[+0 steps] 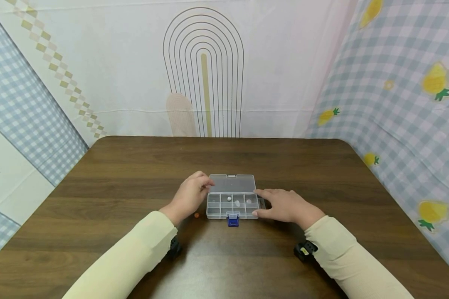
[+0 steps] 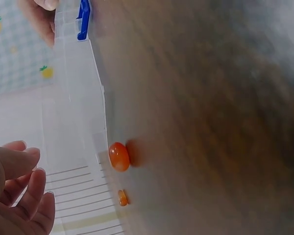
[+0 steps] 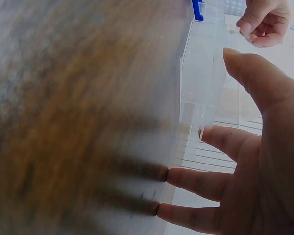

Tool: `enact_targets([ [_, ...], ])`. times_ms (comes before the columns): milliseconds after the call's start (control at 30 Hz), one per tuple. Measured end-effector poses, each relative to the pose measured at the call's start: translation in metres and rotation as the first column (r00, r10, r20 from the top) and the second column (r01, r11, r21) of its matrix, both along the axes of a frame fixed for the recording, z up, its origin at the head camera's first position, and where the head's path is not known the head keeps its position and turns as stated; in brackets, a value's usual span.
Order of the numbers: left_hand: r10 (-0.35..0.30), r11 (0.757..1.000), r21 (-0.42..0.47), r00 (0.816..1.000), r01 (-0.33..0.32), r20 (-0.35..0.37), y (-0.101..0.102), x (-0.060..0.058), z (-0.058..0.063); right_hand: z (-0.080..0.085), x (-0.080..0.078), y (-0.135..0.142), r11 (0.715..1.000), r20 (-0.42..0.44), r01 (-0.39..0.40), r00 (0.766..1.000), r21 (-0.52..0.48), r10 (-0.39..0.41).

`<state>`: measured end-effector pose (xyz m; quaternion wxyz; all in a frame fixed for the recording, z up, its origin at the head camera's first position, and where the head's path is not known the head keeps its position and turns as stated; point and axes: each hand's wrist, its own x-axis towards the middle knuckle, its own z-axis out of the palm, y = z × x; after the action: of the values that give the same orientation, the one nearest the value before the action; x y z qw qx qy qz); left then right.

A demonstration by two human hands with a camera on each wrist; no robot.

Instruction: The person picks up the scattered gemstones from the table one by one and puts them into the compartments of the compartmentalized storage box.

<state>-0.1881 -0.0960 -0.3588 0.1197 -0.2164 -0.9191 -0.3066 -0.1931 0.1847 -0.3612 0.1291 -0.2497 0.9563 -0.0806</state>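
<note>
A clear plastic compartment box (image 1: 232, 211) lies on the table with its lid (image 1: 232, 183) raised at the back and a blue latch (image 1: 233, 220) at the front. Small whitish pieces (image 1: 237, 203) sit in several compartments. My left hand (image 1: 191, 194) hovers by the box's left side, fingers bent and thumb close to the fingertips; whether they pinch something small is hidden. My right hand (image 1: 284, 205) rests at the right end, its index finger touching the box and thumb over the front corner, fingers mostly straight. Orange beads (image 2: 119, 156) lie left of the box.
A small clear item (image 1: 262, 203) lies right of the box, partly under my right hand. The brown wooden table (image 1: 134, 166) reaches back to a white cloth (image 1: 284, 62) with printed arches. Checked blue cloth (image 1: 396, 91) hangs at the right.
</note>
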Motion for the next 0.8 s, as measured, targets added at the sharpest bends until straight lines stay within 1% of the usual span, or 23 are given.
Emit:
enact_targets([
  [200, -0.002, 1.000, 0.002, 1.000, 0.002, 0.030, 0.004, 0.000, -0.001, 0.001, 0.000, -0.001, 1.000, 0.006, 0.001, 1.000, 0.000, -0.001],
  [400, 0.004, 1.000, -0.016, 0.998, -0.003, 0.065, 0.008, 0.000, -0.002, 0.001, 0.001, -0.001, 1.000, 0.002, 0.000, 1.000, 0.001, 0.000],
  [533, 0.006, 0.999, -0.038, 0.997, -0.004, 0.074, 0.011, 0.000, -0.002, 0.001, 0.001, 0.000, 1.000, -0.002, -0.004, 1.000, 0.000, 0.004],
  [800, -0.015, 0.998, -0.058, 0.995, 0.021, 0.101, 0.013, 0.001, -0.003, 0.000, 0.000, 0.000, 1.000, -0.010, -0.006, 1.000, -0.004, 0.006],
])
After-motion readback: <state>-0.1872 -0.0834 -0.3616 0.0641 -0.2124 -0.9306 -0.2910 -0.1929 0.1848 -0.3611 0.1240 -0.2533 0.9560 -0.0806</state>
